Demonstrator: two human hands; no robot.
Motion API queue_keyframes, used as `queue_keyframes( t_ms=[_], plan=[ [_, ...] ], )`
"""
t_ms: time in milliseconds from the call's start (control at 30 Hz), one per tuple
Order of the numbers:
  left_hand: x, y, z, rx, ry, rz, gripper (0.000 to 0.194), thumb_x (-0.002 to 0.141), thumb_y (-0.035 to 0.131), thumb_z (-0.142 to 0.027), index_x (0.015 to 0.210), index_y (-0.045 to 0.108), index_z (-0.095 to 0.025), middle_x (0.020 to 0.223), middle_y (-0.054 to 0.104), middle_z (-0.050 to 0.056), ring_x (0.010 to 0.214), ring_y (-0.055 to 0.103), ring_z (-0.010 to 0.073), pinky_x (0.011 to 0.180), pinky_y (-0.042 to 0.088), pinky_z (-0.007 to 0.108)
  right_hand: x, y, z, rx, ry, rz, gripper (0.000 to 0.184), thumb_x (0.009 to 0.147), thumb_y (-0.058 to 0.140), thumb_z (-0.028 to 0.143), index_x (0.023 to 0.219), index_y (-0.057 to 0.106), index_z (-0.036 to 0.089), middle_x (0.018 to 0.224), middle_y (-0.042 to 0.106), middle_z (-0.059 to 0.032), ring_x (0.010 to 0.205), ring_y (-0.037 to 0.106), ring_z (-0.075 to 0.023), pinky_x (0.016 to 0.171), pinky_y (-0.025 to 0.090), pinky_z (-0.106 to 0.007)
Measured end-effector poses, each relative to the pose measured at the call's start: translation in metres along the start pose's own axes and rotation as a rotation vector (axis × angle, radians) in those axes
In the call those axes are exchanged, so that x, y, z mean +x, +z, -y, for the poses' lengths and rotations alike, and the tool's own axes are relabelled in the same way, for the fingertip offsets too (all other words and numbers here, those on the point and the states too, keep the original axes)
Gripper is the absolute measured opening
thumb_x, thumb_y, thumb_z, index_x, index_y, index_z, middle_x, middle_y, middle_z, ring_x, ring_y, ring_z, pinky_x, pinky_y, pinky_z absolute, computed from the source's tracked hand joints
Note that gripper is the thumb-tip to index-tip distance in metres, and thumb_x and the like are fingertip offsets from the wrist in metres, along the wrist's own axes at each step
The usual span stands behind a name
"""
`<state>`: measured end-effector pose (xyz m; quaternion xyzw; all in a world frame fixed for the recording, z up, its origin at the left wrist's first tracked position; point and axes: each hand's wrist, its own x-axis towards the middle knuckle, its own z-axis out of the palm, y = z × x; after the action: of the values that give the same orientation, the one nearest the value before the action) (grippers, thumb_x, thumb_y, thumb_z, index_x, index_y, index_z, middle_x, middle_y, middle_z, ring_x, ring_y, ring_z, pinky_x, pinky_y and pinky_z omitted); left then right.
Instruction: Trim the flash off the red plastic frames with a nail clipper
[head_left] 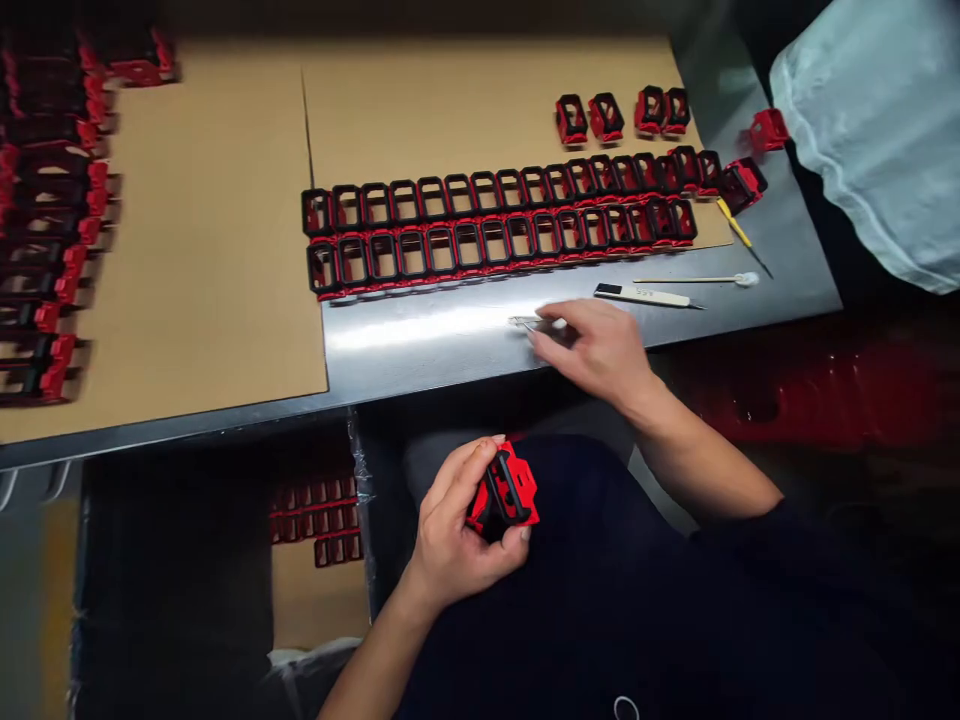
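Observation:
My left hand [469,530] is closed around a small red-and-black plastic frame [517,485], held above my lap. The fingers curl over its far side and the thumb presses near its lower edge. Over the metal tabletop, my right hand [596,350] has thumb and forefinger brought together in a pinch at a slim, shiny metal tool [519,321]. Its exact kind is too small and blurred to make out. To the right of that hand lie a white pen-like tool [649,296], a cotton-tipped stick [694,280] and a yellow-handled pick [739,228].
Two long rows of red-and-black frames [457,240] stand on cardboard [210,250] over the metal table [405,345]. More frames [56,230] are stacked at left. Two loose ones [744,184] lie near a pale cloth [877,130]. Below, an open box [319,590] holds further frames.

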<state>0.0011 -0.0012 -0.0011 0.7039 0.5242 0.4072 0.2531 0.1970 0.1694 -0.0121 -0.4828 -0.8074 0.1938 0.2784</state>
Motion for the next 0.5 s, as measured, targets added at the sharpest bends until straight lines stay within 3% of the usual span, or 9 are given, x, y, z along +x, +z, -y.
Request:
queue_keyframes(
  t_ms=[133,233,333,500],
  plan=[
    [0.001,0.001,0.002,-0.04,0.017,0.021,0.075,0.081,0.07,-0.029,0.15,0.043,-0.017,0.127,0.067,0.02,0.113,0.068,0.0294,0.092,0.061,0.044,-0.056,-0.03,0.015,0.336,-0.218,0.101,0.023,0.092,0.068,0.023,0.113,0.073,0.016,0.092,0.073,-0.006,0.081,0.067,-0.0151,0.076,0.056,-0.027],
    [0.002,0.004,0.005,-0.055,0.058,0.04,0.078,0.081,0.072,-0.03,0.151,0.041,-0.016,0.127,0.068,0.021,0.113,0.069,0.0293,0.091,0.062,0.044,-0.087,-0.037,0.029,0.521,-0.272,0.159,0.02,0.09,0.071,0.02,0.109,0.072,0.017,0.096,0.075,-0.0066,0.085,0.071,-0.0146,0.077,0.059,-0.025],
    [0.003,0.006,0.007,-0.053,0.09,0.049,0.079,0.081,0.073,-0.029,0.151,0.041,-0.015,0.126,0.068,0.021,0.113,0.069,0.0289,0.09,0.063,0.042,-0.097,-0.033,0.04,0.563,-0.284,0.131,0.007,0.091,0.072,0.023,0.095,0.073,0.017,0.096,0.075,-0.0064,0.084,0.073,-0.0139,0.076,0.06,-0.023],
    [0.002,0.004,0.006,-0.04,0.091,0.047,0.078,0.082,0.073,-0.031,0.152,0.041,-0.017,0.127,0.069,0.02,0.113,0.07,0.0299,0.09,0.063,0.043,-0.093,-0.03,0.042,0.534,-0.359,0.123,0.007,0.092,0.072,0.023,0.088,0.073,0.017,0.093,0.075,-0.005,0.079,0.071,-0.0124,0.07,0.058,-0.023]
  ],
)
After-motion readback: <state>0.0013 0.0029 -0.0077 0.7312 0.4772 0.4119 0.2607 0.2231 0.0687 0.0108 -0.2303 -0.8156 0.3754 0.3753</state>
